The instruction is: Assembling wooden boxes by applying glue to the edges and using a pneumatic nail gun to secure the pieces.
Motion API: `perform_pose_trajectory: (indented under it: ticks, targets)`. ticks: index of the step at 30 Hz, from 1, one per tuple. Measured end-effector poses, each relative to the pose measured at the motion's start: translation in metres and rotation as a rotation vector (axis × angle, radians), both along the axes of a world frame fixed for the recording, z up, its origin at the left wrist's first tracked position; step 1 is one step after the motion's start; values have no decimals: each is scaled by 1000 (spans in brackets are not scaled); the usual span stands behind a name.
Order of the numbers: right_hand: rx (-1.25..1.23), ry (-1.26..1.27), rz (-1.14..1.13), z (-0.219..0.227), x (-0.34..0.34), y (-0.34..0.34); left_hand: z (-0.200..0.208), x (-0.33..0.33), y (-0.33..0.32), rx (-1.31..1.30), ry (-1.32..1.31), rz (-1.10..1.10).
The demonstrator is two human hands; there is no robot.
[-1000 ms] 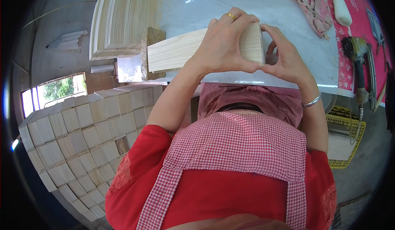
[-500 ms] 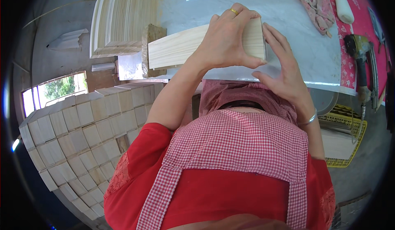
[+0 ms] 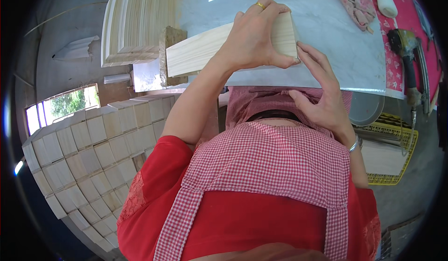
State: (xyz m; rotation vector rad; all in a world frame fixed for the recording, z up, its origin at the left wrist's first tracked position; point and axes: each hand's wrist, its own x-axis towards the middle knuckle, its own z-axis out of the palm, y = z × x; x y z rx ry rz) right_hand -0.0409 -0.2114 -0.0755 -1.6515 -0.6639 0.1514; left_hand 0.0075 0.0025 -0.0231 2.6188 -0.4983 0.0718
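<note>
A long, pale wooden box or block [image 3: 198,48] lies across the near part of the table, its left end against an upright wooden stop block [image 3: 171,51]. My left hand [image 3: 256,39] grips it across the top near its right end, thumb on the near side and fingers over the far side. My right hand [image 3: 322,88] is just to the right, its fingertips at the right end of the wood. The right thumb stands apart from the fingers, with nothing between them. Whether the wood is hollow cannot be seen.
A stack of wooden boards [image 3: 140,23] stands at the table's far left. Below it, several wooden boxes [image 3: 93,153] are piled high. A nail gun [image 3: 410,65], a white bottle [image 3: 385,0] and a crumpled cloth [image 3: 352,2] lie at right. A yellow crate [image 3: 389,174] stands low at right.
My right hand has drawn slightly down toward me, its thumb now below the table edge. The left hand keeps its grip on the wood. The view has shifted a little.
</note>
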Motion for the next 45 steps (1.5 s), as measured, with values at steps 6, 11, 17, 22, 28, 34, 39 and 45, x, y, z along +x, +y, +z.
perform_pose_trajectory:
  ticks: [6, 11, 17, 22, 28, 34, 39, 45]
  targets:
    - [41, -12, -17, -2, 2, 3, -2, 3, -2, -8, -13, 2]
    - [77, 4, -38, 2, 2, 4, 1, 4, -2, -4, -19, -1]
    - [55, -14, 86, -8, 30, -22, -1, -2, 0, 15, 16, 29]
    - [-674, -585, -661, -31, 130, -54, 1, -5, 1, 28, 48, 28]
    - [-922, -495, -606, -73, 198, -84, 1, 4, 0, 28, 33, -1]
    - [-236, -500, -580, -46, 136, -25, 0, -4, 4, 32, 33, -6]
    - [90, -184, -211, -29, 66, 31, 3, -1, 2, 23, 27, -30]
    - [169, -48, -125, -19, 24, 26, 1, 0, 3, -10, 47, -23]
